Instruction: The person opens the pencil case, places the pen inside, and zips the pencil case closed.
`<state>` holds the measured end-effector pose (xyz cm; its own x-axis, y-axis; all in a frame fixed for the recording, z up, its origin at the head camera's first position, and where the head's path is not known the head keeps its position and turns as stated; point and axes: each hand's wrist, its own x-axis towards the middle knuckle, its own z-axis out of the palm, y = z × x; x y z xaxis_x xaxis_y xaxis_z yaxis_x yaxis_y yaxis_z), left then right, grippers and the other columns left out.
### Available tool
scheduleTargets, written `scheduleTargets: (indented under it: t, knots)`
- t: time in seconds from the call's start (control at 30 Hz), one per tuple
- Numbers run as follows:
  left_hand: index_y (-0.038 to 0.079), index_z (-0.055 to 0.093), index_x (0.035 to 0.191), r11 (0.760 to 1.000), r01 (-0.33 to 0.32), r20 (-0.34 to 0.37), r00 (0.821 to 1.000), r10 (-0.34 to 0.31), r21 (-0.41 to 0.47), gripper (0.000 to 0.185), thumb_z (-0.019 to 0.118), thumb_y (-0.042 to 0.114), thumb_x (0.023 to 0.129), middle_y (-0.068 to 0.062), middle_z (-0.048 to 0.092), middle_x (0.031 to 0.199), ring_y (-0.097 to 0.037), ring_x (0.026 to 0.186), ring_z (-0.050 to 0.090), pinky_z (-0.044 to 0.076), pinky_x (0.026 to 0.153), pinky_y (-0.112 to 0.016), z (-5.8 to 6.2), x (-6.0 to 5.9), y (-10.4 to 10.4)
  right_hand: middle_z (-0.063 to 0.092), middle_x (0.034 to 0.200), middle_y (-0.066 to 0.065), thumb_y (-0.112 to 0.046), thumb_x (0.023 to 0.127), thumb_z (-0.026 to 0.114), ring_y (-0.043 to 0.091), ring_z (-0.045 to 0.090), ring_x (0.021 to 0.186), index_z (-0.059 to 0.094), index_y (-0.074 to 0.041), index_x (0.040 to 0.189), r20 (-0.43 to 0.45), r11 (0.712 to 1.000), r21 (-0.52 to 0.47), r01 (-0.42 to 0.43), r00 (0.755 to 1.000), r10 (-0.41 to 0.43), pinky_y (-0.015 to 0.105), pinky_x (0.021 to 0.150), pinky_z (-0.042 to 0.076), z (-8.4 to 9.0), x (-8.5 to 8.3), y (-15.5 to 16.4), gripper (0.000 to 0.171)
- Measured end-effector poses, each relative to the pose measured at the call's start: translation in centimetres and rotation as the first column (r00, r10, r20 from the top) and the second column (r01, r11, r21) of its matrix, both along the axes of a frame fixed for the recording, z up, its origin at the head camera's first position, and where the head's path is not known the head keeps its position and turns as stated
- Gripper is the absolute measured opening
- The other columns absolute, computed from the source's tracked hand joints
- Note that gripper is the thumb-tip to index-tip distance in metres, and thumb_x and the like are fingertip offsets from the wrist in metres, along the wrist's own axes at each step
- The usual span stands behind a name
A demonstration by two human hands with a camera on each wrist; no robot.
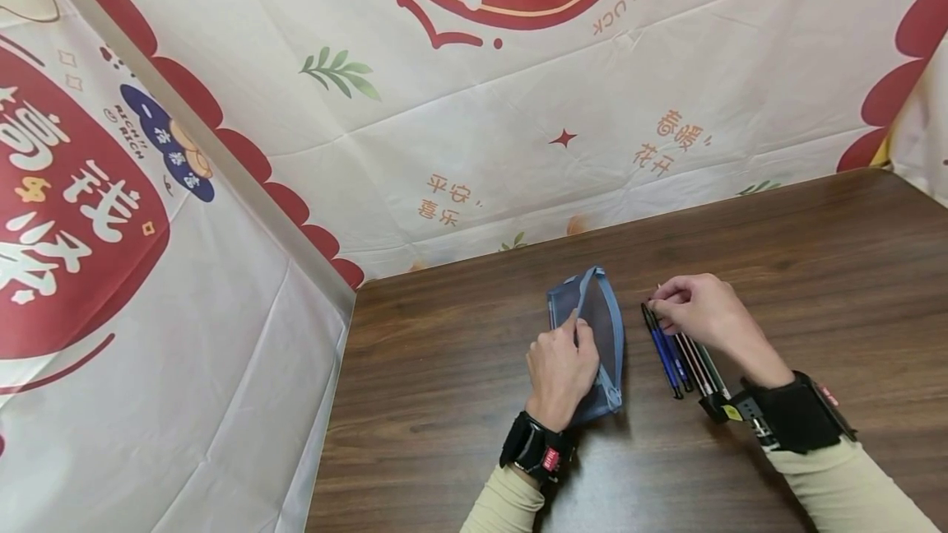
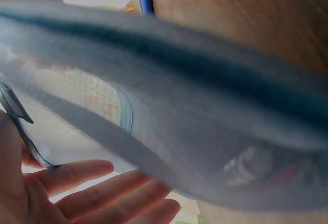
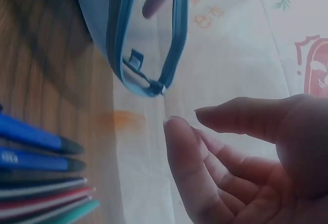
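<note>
The pouch [image 1: 596, 336], blue mesh with a blue zip edge, lies on the table [image 1: 815, 270] a little left of its middle, its mouth pulled open and one zip edge lifted into an arch. The left hand [image 1: 560, 368] rests over the pouch's near half, thumb and fingers pinching the raised zip edge; in the left wrist view the mesh fills most of the frame, blurred, with the other fingers [image 2: 97, 193] lying straight and spread below it. In the right wrist view the zip loop and its slider [image 3: 154, 86] hang open just past the table's far edge line. Just right of the pouch, not touching it, a row of pens [image 1: 681, 352] lies side by side, blue ones nearest the pouch, red and green ones beyond. The right hand [image 1: 696, 311] sits at the far tips of the pens, fingers curled down onto them; whether it actually grips one I cannot tell, and its wrist view shows the fingers [image 3: 189, 172] slightly bent and apart. Bare wood runs wide to the right and toward the near edge; the printed cloth wall [image 1: 481, 130] closes the far edge and the left side.
</note>
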<state>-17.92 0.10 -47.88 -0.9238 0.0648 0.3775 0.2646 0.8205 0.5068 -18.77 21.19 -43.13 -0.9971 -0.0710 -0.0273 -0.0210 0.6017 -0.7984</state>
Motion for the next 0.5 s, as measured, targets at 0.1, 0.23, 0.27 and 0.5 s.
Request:
scheduleTargets:
  t: [0.1, 0.23, 0.27, 0.5]
  knots:
    - [0.019, 0.073, 0.12, 1.0, -0.002, -0.002, 1.0, 0.002, -0.004, 0.039, 0.041, 0.032, 0.102, -0.008, 0.076, 0.099, -0.028, 0.069, 0.071, 0.048, 0.053, -0.036, 0.1, 0.0, 0.0, 0.071, 0.08, 0.01, -0.013, 0.096, 0.061, 0.021, 0.07, 0.065, 0.066, 0.008, 0.104, -0.011, 1.0, 0.019, 0.014, 1.0, -0.014, 0.031, 0.059, 0.055, 0.0, 0.0, 0.5, 0.023]
    - [0.019, 0.073, 0.12, 1.0, -0.006, 0.0, 1.0, 0.006, -0.006, 0.039, 0.042, 0.032, 0.101, -0.008, 0.076, 0.099, -0.028, 0.07, 0.071, 0.048, 0.054, -0.036, 0.0, 0.0, 0.0, 0.071, 0.079, 0.011, -0.014, 0.095, 0.062, 0.021, 0.069, 0.064, 0.066, 0.008, 0.102, -0.021, 0.998, 0.047, 0.031, 0.999, -0.03, 0.031, 0.057, 0.054, 0.0, -0.1, 1.1, 0.023]
    - [0.019, 0.073, 0.12, 1.0, -0.007, 0.001, 1.0, 0.007, -0.008, 0.039, 0.042, 0.032, 0.101, -0.008, 0.076, 0.099, -0.028, 0.07, 0.071, 0.049, 0.054, -0.036, 0.0, 0.0, 0.0, 0.071, 0.079, 0.011, -0.014, 0.095, 0.062, 0.021, 0.069, 0.064, 0.066, 0.008, 0.102, -0.02, 0.998, 0.055, 0.035, 0.999, -0.034, 0.031, 0.056, 0.054, -0.1, -0.1, 1.2, 0.023]
    - [0.018, 0.072, 0.122, 1.0, -0.009, 0.008, 1.0, 0.009, -0.011, 0.04, 0.041, 0.033, 0.102, -0.008, 0.076, 0.101, -0.027, 0.071, 0.071, 0.049, 0.054, -0.036, 0.0, 0.1, 0.0, 0.069, 0.079, 0.007, -0.013, 0.095, 0.06, 0.022, 0.069, 0.065, 0.066, 0.006, 0.101, 0.01, 0.995, 0.096, 0.038, 0.999, -0.039, 0.032, 0.055, 0.051, -0.1, -0.2, 2.1, 0.022]
